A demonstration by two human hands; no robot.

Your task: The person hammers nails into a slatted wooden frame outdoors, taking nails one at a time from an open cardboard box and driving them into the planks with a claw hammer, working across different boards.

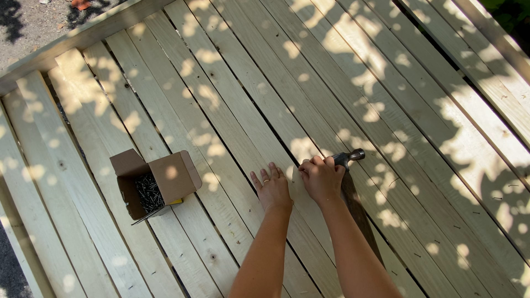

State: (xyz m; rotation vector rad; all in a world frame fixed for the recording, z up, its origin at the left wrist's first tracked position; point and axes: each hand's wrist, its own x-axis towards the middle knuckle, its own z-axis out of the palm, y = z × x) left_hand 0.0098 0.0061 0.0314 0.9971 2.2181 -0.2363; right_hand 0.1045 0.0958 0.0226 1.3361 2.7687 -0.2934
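The fingers (264, 176) of the left hand (271, 189) lie spread and flat on a pale wooden deck board (243, 138), palm down, with a ring on 1 of them. The left forearm runs straight up from the bottom edge of the view. Just beside it, the right hand (321, 177) is curled into a loose fist, knuckles up, its fingers pressed together; whether they pinch anything small against the board cannot be told. The 2 hands sit almost touching. A hammer (353, 187) lies on the boards under and just right of the right hand, its metal head poking out past the knuckles and its dark handle running back along the right forearm. Well to the left, an open cardboard box (176, 176) holding dark nails (149, 193) rests on the deck. Dappled leaf shadows cover the boards.
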